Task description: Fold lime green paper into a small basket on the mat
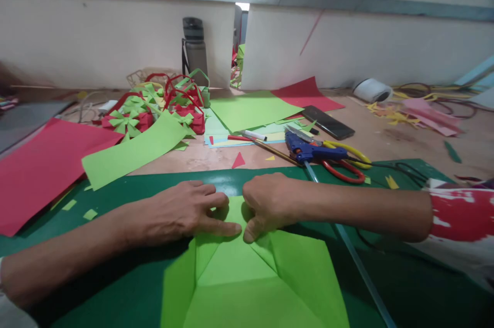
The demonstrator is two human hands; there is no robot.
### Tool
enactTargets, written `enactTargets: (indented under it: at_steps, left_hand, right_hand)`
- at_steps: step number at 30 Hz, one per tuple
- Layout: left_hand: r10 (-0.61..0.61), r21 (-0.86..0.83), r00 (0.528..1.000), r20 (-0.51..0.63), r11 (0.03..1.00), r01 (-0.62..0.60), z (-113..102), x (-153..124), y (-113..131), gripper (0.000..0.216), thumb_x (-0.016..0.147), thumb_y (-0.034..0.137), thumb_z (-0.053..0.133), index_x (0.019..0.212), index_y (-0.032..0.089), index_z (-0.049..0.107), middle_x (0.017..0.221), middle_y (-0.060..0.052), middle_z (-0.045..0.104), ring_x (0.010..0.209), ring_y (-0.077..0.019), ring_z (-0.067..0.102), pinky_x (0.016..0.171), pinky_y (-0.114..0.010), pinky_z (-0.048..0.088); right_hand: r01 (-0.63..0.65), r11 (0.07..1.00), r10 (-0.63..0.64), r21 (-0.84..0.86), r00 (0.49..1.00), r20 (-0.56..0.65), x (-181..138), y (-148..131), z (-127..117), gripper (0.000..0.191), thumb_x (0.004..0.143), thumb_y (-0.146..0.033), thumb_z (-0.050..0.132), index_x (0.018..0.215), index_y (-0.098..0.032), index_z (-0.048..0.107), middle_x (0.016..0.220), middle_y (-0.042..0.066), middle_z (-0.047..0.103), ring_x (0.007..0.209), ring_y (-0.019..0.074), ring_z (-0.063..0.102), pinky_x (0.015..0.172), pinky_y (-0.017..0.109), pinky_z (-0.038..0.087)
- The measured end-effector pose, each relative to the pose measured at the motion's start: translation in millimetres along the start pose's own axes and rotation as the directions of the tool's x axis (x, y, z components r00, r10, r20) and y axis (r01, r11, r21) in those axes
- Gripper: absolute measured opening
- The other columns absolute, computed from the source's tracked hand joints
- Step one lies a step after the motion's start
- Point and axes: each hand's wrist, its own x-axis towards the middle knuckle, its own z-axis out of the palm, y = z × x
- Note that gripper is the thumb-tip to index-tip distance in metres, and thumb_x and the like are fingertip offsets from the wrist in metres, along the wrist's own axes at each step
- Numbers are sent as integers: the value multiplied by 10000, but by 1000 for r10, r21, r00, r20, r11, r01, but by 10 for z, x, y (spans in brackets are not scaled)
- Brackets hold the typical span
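Observation:
A bright green sheet of folded paper (239, 294) lies in front of me, with creases and raised side flaps. At its far end, my left hand (193, 212) has curled fingers behind the fold and the thumb pressed on the paper from the left. Mirroring it, my right hand (268, 204) grips the same end, fingers bent and thumb pointing down onto the sheet. The two thumb tips nearly meet in the middle. Beneath the paper is a dark green cutting mat (135, 189). Some of the fingertips are hidden.
A blue glue gun (312, 150) with a clear glue stick and scissors (349, 176) lie right of centre. A phone (328, 122), a red sheet (50, 163), a green strip (135, 150), small paper baskets (193, 118) and a bottle (196, 53) stand farther out.

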Motion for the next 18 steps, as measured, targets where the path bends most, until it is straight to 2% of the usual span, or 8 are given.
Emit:
enactTargets:
  at_steps: [7,11,18]
  left_hand:
    - [-8,2,1000,20,1000,8,10,23,6,357,939,214,470,1285,305,460,981,-49,507,783,-192,432,650,-312,297]
    - [-21,24,1000,15,1000,20,28,21,0,360,953,216,439,1291,338,447,944,-41,492,779,-195,432,647,-310,287]
    - [-11,2,1000,-4,1000,11,51,21,-24,336,945,221,443,1261,323,496,973,-48,505,801,-200,458,687,-309,305]
  right_hand:
    - [20,999,-20,-40,1000,-7,8,-34,-17,432,637,-590,647,738,-179,730,619,47,648,563,177,581,483,253,373]
    - [-10,990,6,-137,999,-33,25,-117,-50,502,623,-629,657,831,-180,739,672,59,663,644,215,612,512,271,386]
    - [96,961,-84,-259,995,55,-21,-245,-149,368,618,-489,741,895,-247,736,718,8,678,679,187,613,546,262,372]
